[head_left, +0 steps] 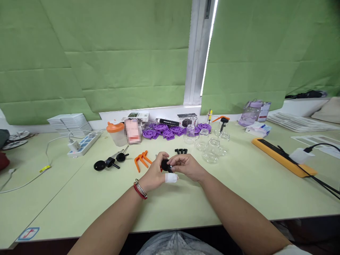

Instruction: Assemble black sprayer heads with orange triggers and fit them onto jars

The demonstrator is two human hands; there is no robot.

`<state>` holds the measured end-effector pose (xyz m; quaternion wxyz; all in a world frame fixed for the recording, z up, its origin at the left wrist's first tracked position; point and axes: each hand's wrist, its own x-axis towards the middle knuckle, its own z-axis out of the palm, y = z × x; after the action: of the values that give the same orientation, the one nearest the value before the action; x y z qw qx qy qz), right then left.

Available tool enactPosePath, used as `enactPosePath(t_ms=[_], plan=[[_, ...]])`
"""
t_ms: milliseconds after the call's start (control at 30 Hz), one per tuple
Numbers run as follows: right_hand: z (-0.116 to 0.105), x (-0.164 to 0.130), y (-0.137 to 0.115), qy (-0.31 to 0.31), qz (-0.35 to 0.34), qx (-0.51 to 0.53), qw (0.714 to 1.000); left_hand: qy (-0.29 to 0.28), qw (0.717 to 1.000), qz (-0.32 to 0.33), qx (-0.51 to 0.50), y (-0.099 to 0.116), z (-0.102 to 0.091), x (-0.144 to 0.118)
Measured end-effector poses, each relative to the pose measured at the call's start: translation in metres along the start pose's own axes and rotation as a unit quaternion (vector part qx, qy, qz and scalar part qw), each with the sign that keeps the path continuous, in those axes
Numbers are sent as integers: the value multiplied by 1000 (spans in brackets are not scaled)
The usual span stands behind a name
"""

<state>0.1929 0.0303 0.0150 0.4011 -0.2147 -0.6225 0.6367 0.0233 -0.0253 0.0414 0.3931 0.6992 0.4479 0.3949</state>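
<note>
My left hand, its thumb wrapped in white tape, grips a black round part with a short stem. At that part's right side, the fingers of my right hand are pinched together; a tiny shiny spot shows at their tips, too small to name. Left of my hands lie orange angled handles. Similar black round parts, with short stems and metal rods, lie farther left. Small black bent pieces sit just beyond my right hand. Several clear glass vessels stand to the right.
Purple plastic pieces are heaped at the back, beside an orange-lidded cup. A white power strip lies left, an orange one right with cables. A vessel with an orange handle and a lilac bottle stand behind.
</note>
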Motion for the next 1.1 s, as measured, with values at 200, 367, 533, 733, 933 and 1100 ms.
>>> enactPosePath(t_ms=[200,367,533,733,933,1100], plan=[[0,0,-1,0,-1,-1,1000,7,1000,1,16,-1,0,0],[1,0,-1,3,3,0,1000,-4,1000,-2,1,0,0,0],[1,0,0,-5,-21,-22,1000,-1,1000,1,5,0,0,0],[1,0,-2,-6,-7,-13,1000,-5,1000,-3,5,0,0,0],[0,1,0,-7,-7,-10,1000,-8,1000,-4,-2,1,0,0],[1,1,1,-6,-10,-15,1000,-13,1000,-1,-2,0,0,0]])
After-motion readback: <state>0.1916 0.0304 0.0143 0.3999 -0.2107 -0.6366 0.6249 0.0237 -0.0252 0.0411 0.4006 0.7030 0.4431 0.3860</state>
